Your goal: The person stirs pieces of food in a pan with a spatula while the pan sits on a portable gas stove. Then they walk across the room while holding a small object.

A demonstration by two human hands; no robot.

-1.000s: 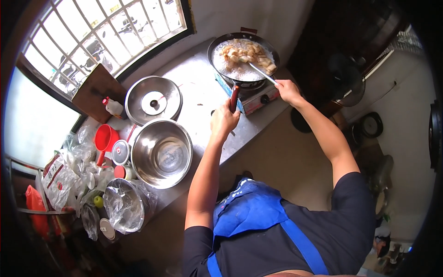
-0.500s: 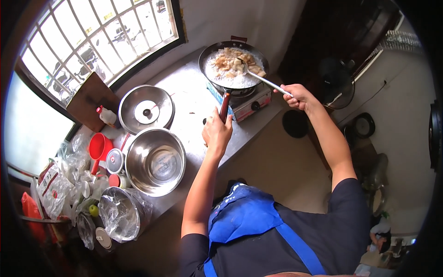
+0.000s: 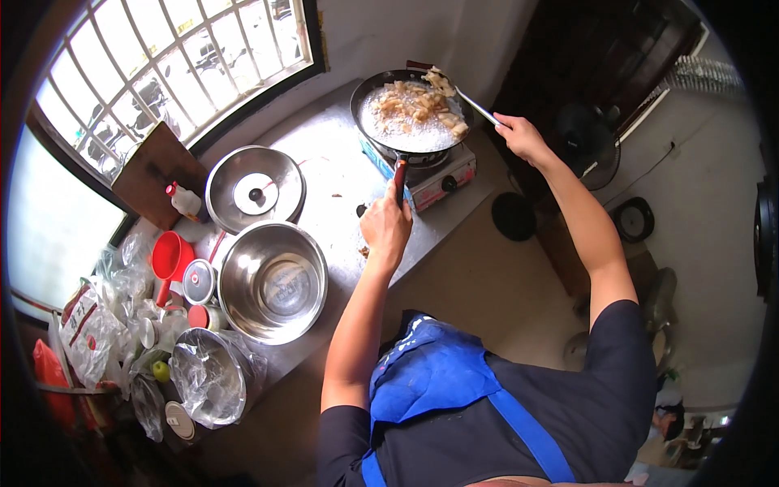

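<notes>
A black wok (image 3: 358,91) sits on a portable gas stove (image 3: 454,180), holding pale, foamy bubbling oil. Light-brown food pieces (image 3: 410,105) float in it, clustered toward the middle and far side. My left hand (image 3: 385,223) is closed round the wok's brown handle (image 3: 400,175). In my right hand (image 3: 523,140) is the end of a long-handled metal ladle (image 3: 477,106). Its head, at the wok's far right rim, is largely covered by a heap of food pieces (image 3: 440,83).
On the metal counter (image 3: 337,174) stand a large steel bowl (image 3: 272,284), a wide steel lid (image 3: 256,188) and a red dipper (image 3: 170,256). A white bottle (image 3: 185,200) leans near a wooden board (image 3: 154,178). Plastic bags and a plastic-covered pot (image 3: 209,377) crowd the near left.
My right hand has moved up and slightly left. The ladle's head has gone from the middle of the food to the far right rim, carrying pieces. My left hand keeps its grip.
</notes>
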